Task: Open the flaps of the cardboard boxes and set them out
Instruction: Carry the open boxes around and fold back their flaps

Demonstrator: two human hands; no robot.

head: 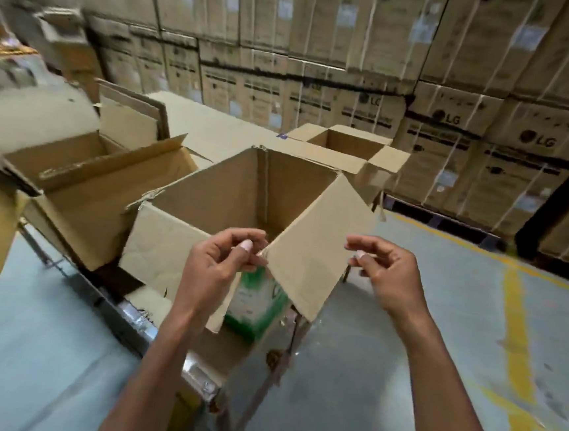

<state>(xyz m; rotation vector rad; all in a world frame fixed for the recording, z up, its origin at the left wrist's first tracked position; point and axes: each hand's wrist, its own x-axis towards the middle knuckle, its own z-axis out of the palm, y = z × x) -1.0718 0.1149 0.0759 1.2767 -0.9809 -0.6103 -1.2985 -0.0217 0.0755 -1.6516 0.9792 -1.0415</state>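
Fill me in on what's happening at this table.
A person is opening cardboard boxes in a warehouse. The left hand pinches the near corner of the front box's right flap, which is folded outward; the right hand hovers by that flap's other edge, fingers curled, apparently not gripping it. Two more open boxes, one to the left and one behind, already stand nearby. Stacked cartons fill the background.

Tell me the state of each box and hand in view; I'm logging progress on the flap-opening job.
Near box: open, flaps spread.
Right flap: folded outward, angled down.
Left box: open.
Far box: open, flaps out.
Left hand: fingers curled at the flap's corner.
Right hand: fingers loosely curled beside the flap's edge; contact unclear.
Stacked cartons: closed, strapped.
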